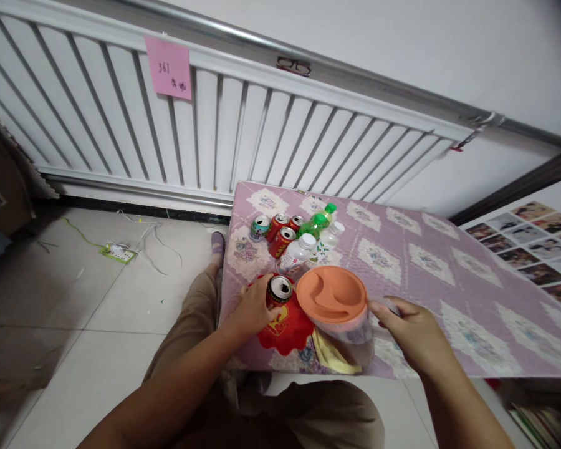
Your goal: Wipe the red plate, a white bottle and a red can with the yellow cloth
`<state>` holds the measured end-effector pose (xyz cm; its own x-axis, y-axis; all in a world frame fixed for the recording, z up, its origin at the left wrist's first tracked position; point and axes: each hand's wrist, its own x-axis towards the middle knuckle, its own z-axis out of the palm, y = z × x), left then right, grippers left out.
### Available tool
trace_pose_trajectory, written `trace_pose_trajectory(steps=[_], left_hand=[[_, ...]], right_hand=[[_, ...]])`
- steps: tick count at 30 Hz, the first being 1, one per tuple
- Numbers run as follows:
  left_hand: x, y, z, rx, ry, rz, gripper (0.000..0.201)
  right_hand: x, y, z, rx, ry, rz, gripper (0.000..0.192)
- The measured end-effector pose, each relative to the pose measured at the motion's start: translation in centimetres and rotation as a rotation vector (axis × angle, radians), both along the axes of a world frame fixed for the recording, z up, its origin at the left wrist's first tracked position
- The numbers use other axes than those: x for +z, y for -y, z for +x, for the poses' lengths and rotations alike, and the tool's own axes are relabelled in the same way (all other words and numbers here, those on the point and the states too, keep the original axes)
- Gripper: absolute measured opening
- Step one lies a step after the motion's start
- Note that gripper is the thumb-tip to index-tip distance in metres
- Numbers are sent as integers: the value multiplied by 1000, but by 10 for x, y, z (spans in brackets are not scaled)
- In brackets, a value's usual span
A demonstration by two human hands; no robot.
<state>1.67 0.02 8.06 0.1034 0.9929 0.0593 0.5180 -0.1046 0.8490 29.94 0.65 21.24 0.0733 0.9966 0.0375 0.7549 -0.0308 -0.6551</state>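
Note:
My left hand point(254, 307) grips an opened red drink can point(279, 290) that stands on a red scalloped mat point(287, 329). My right hand point(409, 329) holds the handle side of a clear plastic pitcher point(350, 327) with an orange lid point(331, 293), just right of the can. Behind them, on the table covered with a pink flowered cloth point(425, 262), lie more cans point(280, 240), a green bottle point(315, 224) and two clear bottles point(299, 252). A yellow cloth point(330, 360) lies under the pitcher at the table's near edge.
A white ribbed radiator point(215, 125) with a pink paper note point(168, 67) stands behind the table. A power strip point(118, 252) and cables lie on the tiled floor at left. Printed photos point(533, 249) sit at right. My legs are below the table edge.

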Motion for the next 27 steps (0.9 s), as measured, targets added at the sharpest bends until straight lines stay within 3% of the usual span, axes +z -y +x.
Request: trace_pose_trajectory(steps=[27], left_hand=[[-1, 0, 0, -1, 0, 17, 74]], right_hand=[[1, 1, -4, -5, 9, 0, 49]])
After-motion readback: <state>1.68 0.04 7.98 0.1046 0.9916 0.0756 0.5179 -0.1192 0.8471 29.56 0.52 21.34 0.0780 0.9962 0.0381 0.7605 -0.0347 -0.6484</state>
